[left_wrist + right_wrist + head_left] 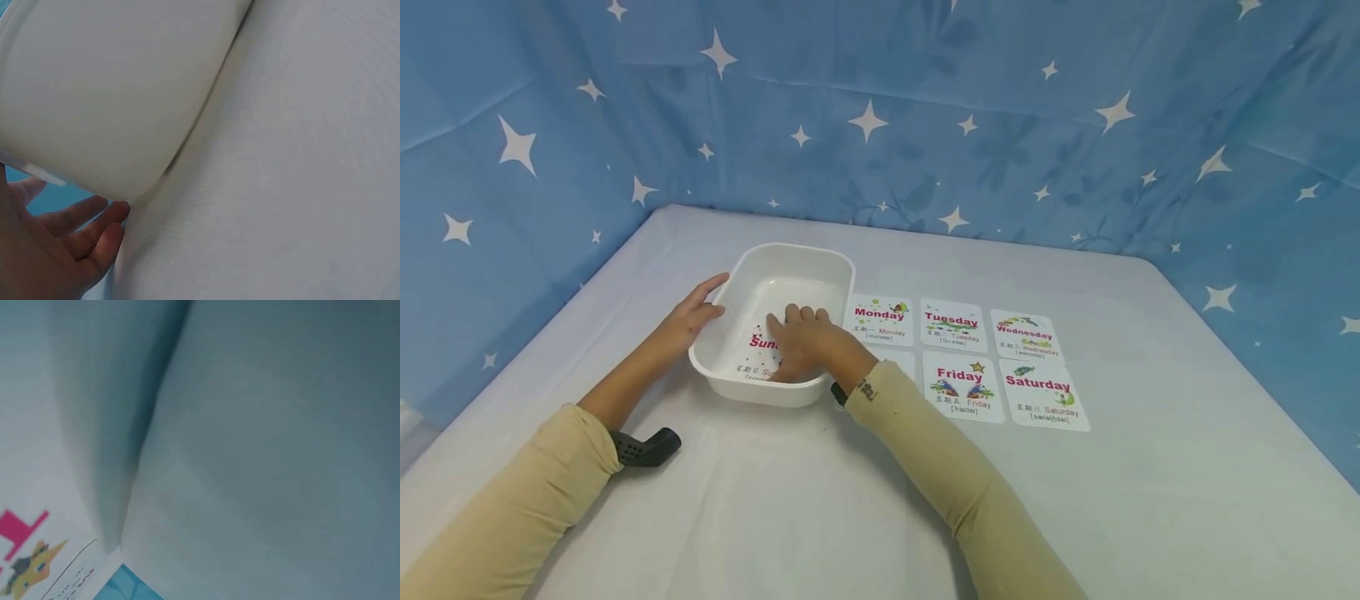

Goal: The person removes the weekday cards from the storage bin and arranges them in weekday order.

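A white plastic tub stands on the table with a Sunday word card at its bottom. My left hand rests against the tub's left side, fingers loosely extended; in the left wrist view its fingertips touch the outside of the tub wall. Reaching over the near right rim, my right hand is down inside the tub, its curled fingers and thumb gripping the right side of the Sunday card. That hand covers part of the card's lettering. The right wrist view shows mostly pale surfaces, with no fingers visible.
Right of the tub lie two rows of word cards: Monday, Tuesday and Wednesday above, Friday and Saturday below. Another card is mostly hidden by my right arm. A blue star-patterned curtain surrounds the white-covered table.
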### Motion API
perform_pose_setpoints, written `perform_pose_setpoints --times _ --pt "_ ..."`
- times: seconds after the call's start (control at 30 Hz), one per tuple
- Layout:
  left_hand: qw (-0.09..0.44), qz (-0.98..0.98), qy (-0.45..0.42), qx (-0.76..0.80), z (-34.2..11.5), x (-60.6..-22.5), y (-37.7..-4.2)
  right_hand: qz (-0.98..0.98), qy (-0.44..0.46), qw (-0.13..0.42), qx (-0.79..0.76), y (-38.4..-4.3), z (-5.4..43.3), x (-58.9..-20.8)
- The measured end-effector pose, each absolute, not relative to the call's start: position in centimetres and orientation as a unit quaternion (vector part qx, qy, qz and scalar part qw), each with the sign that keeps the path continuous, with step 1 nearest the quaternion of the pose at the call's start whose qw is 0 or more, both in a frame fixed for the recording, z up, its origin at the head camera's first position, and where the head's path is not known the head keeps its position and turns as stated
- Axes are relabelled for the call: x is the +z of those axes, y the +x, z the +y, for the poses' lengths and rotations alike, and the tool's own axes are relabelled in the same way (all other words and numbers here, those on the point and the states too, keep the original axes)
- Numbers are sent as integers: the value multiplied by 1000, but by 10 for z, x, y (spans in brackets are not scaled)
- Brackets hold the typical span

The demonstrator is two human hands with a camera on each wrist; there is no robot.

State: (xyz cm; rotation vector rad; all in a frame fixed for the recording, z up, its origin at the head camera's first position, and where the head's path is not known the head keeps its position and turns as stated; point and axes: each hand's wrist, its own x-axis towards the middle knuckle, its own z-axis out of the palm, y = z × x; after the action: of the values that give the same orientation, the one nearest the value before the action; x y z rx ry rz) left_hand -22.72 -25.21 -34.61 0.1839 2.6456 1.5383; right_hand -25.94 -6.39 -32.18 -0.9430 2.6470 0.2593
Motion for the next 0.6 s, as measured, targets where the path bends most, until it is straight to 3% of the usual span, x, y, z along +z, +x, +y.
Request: perform_pose_setpoints --times 0.13,0.6 --pt "38 861 64 502 -252 -345 -228 923 -341 154 91 -260 -65 -320" --pt "47 861 75 501 -253 -348 -229 937 -346 33 -34 -262 -54 -315"
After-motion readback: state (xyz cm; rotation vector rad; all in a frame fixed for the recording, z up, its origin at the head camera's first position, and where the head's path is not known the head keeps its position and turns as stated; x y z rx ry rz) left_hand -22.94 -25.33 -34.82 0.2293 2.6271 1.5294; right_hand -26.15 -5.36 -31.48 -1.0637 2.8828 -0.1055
